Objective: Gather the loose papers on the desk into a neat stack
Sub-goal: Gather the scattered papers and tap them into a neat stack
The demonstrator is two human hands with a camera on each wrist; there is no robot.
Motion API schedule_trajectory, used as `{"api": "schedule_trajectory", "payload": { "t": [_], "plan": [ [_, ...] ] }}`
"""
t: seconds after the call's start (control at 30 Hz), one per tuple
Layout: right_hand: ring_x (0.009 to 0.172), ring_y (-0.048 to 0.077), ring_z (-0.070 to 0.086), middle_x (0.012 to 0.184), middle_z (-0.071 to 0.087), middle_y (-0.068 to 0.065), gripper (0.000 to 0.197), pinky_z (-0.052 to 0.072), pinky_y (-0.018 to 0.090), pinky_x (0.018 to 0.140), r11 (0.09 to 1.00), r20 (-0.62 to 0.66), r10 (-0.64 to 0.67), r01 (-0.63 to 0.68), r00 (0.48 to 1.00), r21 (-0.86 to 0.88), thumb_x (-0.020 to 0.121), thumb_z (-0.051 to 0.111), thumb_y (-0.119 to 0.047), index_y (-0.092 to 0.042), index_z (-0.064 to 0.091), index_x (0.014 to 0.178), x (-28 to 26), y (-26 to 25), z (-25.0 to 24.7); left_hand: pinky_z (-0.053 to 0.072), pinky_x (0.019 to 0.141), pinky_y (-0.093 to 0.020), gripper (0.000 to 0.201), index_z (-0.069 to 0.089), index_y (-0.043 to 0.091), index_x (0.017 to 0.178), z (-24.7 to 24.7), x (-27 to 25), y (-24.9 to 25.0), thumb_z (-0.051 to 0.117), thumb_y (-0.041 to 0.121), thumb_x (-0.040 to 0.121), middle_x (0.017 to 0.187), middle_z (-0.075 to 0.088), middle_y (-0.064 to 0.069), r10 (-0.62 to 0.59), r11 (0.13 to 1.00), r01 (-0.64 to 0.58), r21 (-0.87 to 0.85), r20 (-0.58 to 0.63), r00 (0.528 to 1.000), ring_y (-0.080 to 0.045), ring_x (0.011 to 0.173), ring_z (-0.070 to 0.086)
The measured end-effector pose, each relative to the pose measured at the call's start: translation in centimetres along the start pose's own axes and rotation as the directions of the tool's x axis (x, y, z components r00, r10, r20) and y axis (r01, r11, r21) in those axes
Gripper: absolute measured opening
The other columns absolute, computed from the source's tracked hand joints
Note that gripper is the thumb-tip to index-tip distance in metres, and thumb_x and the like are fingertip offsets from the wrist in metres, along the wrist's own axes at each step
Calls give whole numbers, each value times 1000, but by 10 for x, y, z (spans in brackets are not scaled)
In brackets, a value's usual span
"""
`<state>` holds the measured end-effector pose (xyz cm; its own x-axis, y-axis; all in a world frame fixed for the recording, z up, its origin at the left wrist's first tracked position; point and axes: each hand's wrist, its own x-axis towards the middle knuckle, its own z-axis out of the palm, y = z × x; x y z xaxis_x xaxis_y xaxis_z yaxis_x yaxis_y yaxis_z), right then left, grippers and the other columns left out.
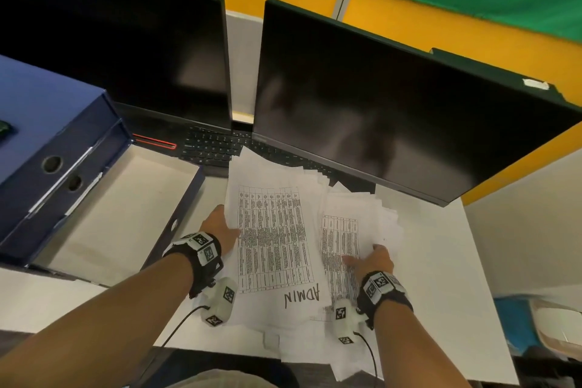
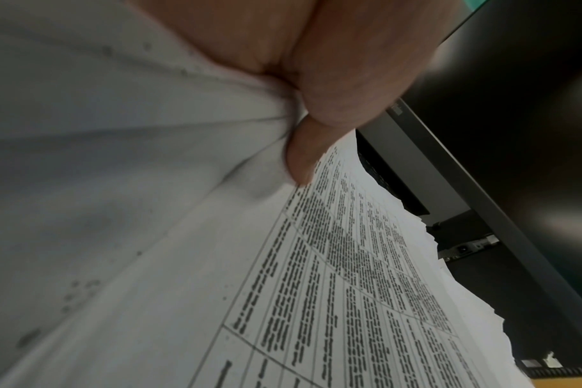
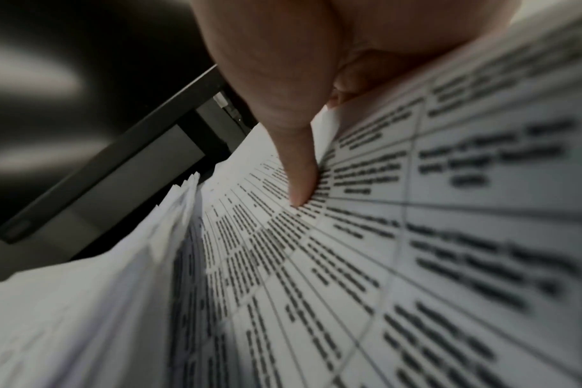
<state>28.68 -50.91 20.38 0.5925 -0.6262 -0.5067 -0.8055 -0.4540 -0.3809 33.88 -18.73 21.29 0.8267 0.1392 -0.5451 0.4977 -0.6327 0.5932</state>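
Note:
Printed sheets lie fanned on the white desk point(image 1: 441, 261) in two overlapping bundles. The left bundle point(image 1: 271, 230) shows a table and the handwritten word ADMIN on top. My left hand point(image 1: 220, 224) grips its left edge; in the left wrist view the thumb point(image 2: 303, 155) lies on the top sheet point(image 2: 349, 288) and the fingers are hidden beneath. The right bundle point(image 1: 343, 230) is a ragged fan of several sheets. My right hand point(image 1: 371, 258) pinches it near its lower right, thumb point(image 3: 299, 170) pressed on the printed sheet point(image 3: 416, 236), fingers under it.
Two dark monitors point(image 1: 126, 50) point(image 1: 393, 110) stand behind, with a black keyboard point(image 1: 214, 148) partly under the papers' far edge. At left stand blue box files point(image 1: 47, 135) and an open blue tray point(image 1: 119, 214). Loose sheets overhang the desk's near edge point(image 1: 315, 353).

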Motion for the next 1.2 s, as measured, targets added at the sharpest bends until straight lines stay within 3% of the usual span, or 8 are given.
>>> {"api": "schedule_trajectory", "payload": {
  "t": [0.2, 0.43, 0.57, 0.67, 0.83, 0.9, 1.0, 1.2],
  "plan": [
    [92, 31, 63, 113, 68, 18, 35, 52, 32, 83, 986, -125, -159, 163, 979, 25, 88, 70, -24, -1, 65, 113, -32, -13, -37, 46, 101, -41, 44, 47, 12, 127, -6, 0, -3, 67, 14, 88, 128, 59, -9, -9, 1000, 8, -16, -18, 1000, -31, 119, 57],
    [71, 23, 66, 80, 68, 4, 28, 49, 25, 63, 842, -411, -389, 499, 824, 203, 84, 76, -26, -7, 71, 102, -92, -62, -150, 46, 100, -38, 35, 53, 11, 124, -9, 2, -6, 63, 12, 91, 128, 61, -8, -26, 994, 20, -108, -54, 998, -31, 117, 58],
    [75, 8, 71, 89, 73, -4, 23, 55, 23, 64, 661, -372, -393, 540, 841, 521, 85, 76, -20, -17, 71, 108, -107, -82, -159, 49, 92, -35, 35, 58, 11, 120, -6, 0, -4, 70, 15, 87, 119, 66, -8, 30, 993, -33, -115, -24, 999, -28, 106, 62],
    [63, 6, 72, 83, 74, -3, 11, 55, 17, 52, 694, -234, -332, 405, 914, 595, 86, 74, -15, -15, 71, 97, -99, -86, -112, 50, 91, -36, 43, 59, 10, 123, -3, -4, -1, 74, 23, 85, 120, 66, -11, 66, 992, -66, -111, -5, 998, -30, 106, 62],
    [94, 24, 66, 118, 68, 14, 42, 48, 22, 77, 851, -162, -214, 265, 963, 454, 90, 70, -18, -9, 56, 128, -72, -77, -15, 26, 115, -37, 76, 41, 7, 145, -5, -1, 6, 25, 63, 97, 151, 41, -14, -134, 957, 153, -248, 91, 987, -31, 138, 40],
    [113, 32, 60, 128, 61, 19, 52, 43, 25, 84, 925, -101, -239, 258, 966, 280, 99, 56, -19, -7, 38, 146, -69, -75, 13, 30, 114, -39, 92, 46, 13, 144, -2, 0, 5, 30, 80, 83, 146, 48, -10, -149, 930, 183, -318, 129, 980, -32, 134, 45],
    [135, 31, 43, 149, 44, 13, 56, 36, 38, 109, 925, -21, -378, 379, 925, 23, 101, 47, -33, -9, 34, 150, -51, -58, 34, 45, 104, -38, 62, 52, 17, 133, 6, -1, -2, 69, 50, 83, 131, 61, -4, -7, 985, 30, -173, 133, 991, -29, 118, 59],
    [139, 36, 31, 154, 29, 11, 102, 35, 55, 109, 960, -55, -69, 51, 996, -276, 77, 68, -58, -13, 18, 154, 11, 7, -14, 46, 86, -29, 36, 52, 12, 125, 9, -1, -8, 63, 17, 92, 120, 63, -8, 31, 997, -29, -71, 27, 999, -24, 99, 59]
  ]
}}
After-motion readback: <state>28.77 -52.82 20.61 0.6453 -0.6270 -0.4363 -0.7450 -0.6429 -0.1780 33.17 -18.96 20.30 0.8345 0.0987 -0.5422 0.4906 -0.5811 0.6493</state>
